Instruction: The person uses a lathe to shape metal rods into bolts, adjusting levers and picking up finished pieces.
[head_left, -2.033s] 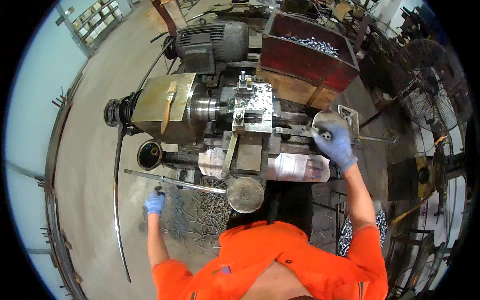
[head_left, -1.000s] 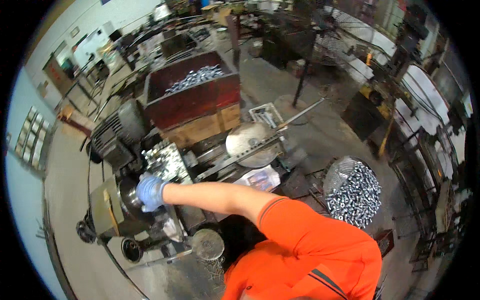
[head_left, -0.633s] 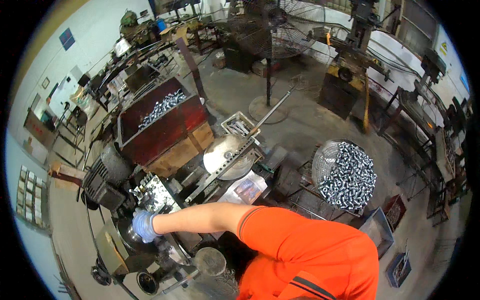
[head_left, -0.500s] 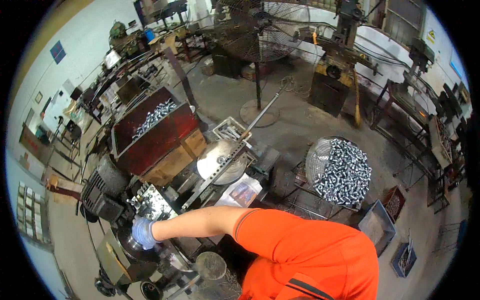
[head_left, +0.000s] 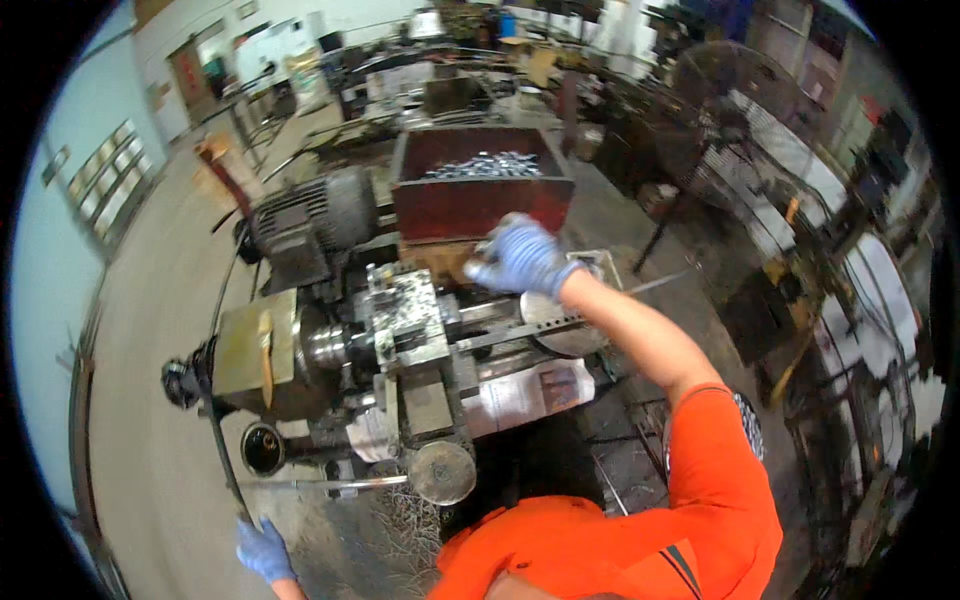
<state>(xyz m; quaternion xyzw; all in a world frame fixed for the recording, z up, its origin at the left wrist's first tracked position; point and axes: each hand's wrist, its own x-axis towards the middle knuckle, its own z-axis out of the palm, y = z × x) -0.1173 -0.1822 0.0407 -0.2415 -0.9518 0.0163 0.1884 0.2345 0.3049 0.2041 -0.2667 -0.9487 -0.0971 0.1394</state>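
Note:
My right hand [head_left: 525,257], in a blue striped glove, hovers in front of the red metal bin [head_left: 480,212], which holds a heap of small shiny metal parts [head_left: 485,165]. Motion blurs its fingers, so whether anything is in them does not show. Low on the left, my gloved left hand [head_left: 263,552] is closed at the lower end of a long dark lever [head_left: 224,455] that slopes down from the lathe. The lathe's round chuck [head_left: 328,346] sits left of the oily, shiny tool slide [head_left: 408,312]. Nearer to me is a round metal handwheel [head_left: 442,473].
A motor [head_left: 310,220] stands behind the greenish headstock [head_left: 250,350], on which a wooden-handled brush [head_left: 266,360] lies. A perforated bar [head_left: 520,332] crosses a round plate right of the slide. Printed paper [head_left: 530,398] lies below it. Metal shavings [head_left: 405,540] litter the floor.
My right hand has left the chuck and moved right, toward the red bin. My left hand has come into view at the lever. The view has swung left.

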